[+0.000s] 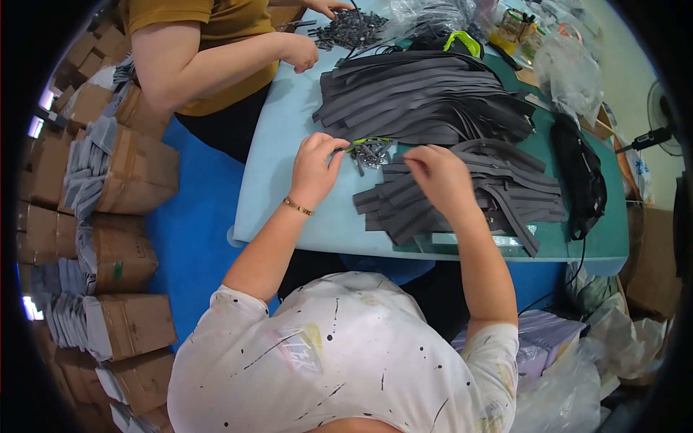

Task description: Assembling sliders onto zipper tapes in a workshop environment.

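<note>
My left hand (315,170), with a gold-coloured bracelet at the wrist, is closed in a pinch on a small dark piece at its fingertips. Just right of those fingertips lies a little heap of metal zipper sliders (372,154), with a thin yellow-green strip along its far side. My right hand (442,179) hovers over the left part of the near pile of grey zipper tapes (505,186), its fingers drawn together. Whatever they hold, if anything, is too small to tell. Beyond both hands spreads a larger bundle of grey zipper tapes (426,90).
A co-worker's arm (224,65) reaches over the table (278,198) from the far left, near a dark heap of small parts (351,30). At the right lie a black pouch (580,177) and clear plastic bags (567,72). Cardboard boxes (141,169) stand along the left.
</note>
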The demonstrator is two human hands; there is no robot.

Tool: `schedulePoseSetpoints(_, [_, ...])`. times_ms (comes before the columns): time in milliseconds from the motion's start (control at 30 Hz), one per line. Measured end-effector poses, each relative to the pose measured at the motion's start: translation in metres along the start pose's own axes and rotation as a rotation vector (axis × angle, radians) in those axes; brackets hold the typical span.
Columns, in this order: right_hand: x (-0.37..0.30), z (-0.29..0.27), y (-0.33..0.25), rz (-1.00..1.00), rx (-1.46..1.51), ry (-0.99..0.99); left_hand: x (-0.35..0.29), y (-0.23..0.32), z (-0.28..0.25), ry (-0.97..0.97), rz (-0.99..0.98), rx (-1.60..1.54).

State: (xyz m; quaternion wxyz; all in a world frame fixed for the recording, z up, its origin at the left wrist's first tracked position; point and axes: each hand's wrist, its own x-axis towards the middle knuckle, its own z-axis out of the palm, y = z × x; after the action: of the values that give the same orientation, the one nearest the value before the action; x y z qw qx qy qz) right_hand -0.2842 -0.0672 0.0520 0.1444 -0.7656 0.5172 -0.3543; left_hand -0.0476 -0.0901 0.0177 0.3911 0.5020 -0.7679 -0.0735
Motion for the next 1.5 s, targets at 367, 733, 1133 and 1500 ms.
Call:
schedulePoseSetpoints(367, [0.034,0.07,-0.016,-0.023,-0.286,-0.158,0.01,-0.028,0.011,0.016,0.036,-0.173])
schedulePoseSetpoints(733, [0.114,0.042,0.011,-0.363,-0.49,0.197,0.019,-0.037,0.009,0.171,0.052,-0.202])
schedulePoseSetpoints(1133, [0.142,0.031,0.007,-0.359,-0.417,0.22,0.017,-0.021,0.001,0.037,0.026,-0.558])
schedulePoseSetpoints(1500, [0.1,0.01,-0.008,-0.503,-0.48,-0.069,0.023,-0.034,-0.022,0.277,-0.54,-1.518])
